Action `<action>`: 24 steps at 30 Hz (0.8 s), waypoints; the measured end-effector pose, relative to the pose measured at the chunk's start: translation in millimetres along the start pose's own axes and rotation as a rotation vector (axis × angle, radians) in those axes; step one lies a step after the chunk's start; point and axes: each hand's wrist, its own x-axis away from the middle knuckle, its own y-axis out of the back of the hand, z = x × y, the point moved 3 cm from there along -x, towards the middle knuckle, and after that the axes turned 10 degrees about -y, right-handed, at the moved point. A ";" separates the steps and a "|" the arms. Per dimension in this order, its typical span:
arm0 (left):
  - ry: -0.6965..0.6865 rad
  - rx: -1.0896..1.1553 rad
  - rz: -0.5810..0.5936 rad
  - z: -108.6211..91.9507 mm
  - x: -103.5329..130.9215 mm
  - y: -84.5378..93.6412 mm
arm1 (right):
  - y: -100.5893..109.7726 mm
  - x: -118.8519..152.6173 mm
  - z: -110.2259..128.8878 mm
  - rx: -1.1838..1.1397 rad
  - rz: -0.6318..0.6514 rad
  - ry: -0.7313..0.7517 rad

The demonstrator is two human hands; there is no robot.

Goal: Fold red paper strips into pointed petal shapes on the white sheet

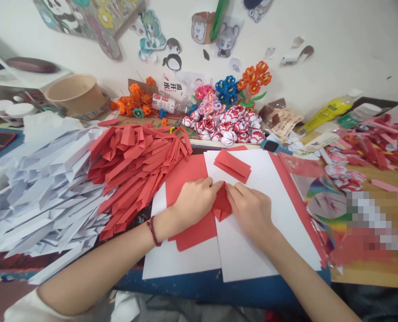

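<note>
Between my two hands is a small piece of folded red paper (pixel 222 206), its lower end creased to a point. My left hand (pixel 199 197) pinches its upper left edge, and my right hand (pixel 251 208) pinches the upper right edge. Both sets of fingertips nearly meet at the top. Under them lie white paper sheets (pixel 262 250) and red paper sheets (pixel 192 170). Just beyond my fingers rests another folded red paper strip (pixel 232 166).
Folded red strips (pixel 135 170) and folded white strips (pixel 48 188) are heaped at the left. Behind stand red-and-white paper flowers (pixel 229 125), orange flowers (pixel 254 78) and a paper tub (pixel 76 96). A yellow bottle (pixel 329 112) lies at the back right.
</note>
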 end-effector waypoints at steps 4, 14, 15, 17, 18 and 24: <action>-0.004 -0.003 -0.014 0.2 0.4 -0.2 | 2.3 -1.6 2.7 0.025 -0.035 0.059; 0.000 0.003 -0.008 0.1 0.9 2.3 | 0.9 0.7 1.8 0.047 -0.017 0.092; -0.001 0.003 -0.006 0.2 0.8 2.3 | 0.7 0.9 1.7 0.049 -0.015 0.091; -0.004 0.000 -0.002 0.2 0.6 1.9 | 0.4 1.1 1.5 0.049 -0.009 0.089; -0.007 -0.001 -0.002 0.2 0.6 1.7 | 0.4 1.1 1.6 0.051 -0.005 0.090; 0.007 0.005 -0.013 0.2 0.8 0.7 | 0.2 0.5 1.8 0.055 0.008 0.087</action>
